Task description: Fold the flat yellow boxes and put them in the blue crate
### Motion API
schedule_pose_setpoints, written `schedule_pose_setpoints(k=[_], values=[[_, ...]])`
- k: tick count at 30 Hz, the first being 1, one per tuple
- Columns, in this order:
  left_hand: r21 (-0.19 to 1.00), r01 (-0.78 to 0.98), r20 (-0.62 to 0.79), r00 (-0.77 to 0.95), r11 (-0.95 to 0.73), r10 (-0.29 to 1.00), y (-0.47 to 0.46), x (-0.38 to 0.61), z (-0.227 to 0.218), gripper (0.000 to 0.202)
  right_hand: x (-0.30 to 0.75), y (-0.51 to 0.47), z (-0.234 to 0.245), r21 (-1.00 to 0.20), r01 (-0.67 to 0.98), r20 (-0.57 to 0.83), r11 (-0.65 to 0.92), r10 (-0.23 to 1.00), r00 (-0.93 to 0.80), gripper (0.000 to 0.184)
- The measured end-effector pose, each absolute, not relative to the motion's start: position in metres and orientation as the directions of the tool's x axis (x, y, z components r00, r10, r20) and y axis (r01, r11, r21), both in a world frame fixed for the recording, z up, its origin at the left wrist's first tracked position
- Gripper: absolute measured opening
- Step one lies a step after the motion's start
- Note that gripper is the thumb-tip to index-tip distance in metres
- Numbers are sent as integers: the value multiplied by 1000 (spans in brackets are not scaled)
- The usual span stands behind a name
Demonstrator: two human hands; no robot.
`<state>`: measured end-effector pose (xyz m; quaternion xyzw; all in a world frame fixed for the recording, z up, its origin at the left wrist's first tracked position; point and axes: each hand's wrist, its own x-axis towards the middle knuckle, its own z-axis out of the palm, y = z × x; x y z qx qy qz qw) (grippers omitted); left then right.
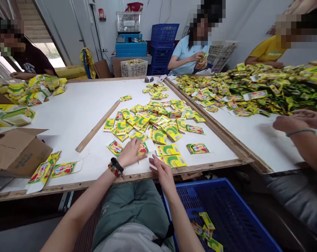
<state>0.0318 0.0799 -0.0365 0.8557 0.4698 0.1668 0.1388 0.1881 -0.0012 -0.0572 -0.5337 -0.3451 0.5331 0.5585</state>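
Note:
My left hand [131,153] lies flat on the white table [77,112], fingers spread over a yellow-green packet [142,148] with a red picture. A beaded bracelet and a black band circle that wrist. My right hand [160,170] rests at the table's front edge, fingers stretched out, touching the corner of a yellow packet [174,160]. A loose spread of several flat yellow-green packets [150,120] lies just beyond both hands.
A wooden strip [97,126] lies left of the spread. A cardboard box [16,152] and two packets [53,170] sit front left. A blue crate [226,217] with some packets stands at my right knee. Another person's hands [297,122] work a big packet heap [266,87]; other people sit around.

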Motion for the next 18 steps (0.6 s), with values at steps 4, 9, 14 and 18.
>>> schedule_pose_setpoints(k=[4, 9, 14, 18], values=[[580, 691, 300, 311, -431, 902, 30, 48, -48, 66, 170, 4, -45, -915, -384, -173, -121, 979, 104, 47], [703, 600, 326, 208, -383, 922, -4, 65, -71, 67, 172, -8, -39, -825, -530, -292, -198, 951, 98, 33], [722, 525, 372, 255, -451, 892, -8, 67, -76, 66, 185, -19, -40, -936, -338, -144, -99, 984, 109, 32], [725, 588, 220, 297, -359, 929, -8, 67, -73, 63, 187, -24, -41, -999, -16, 32, 35, 987, 158, 26]])
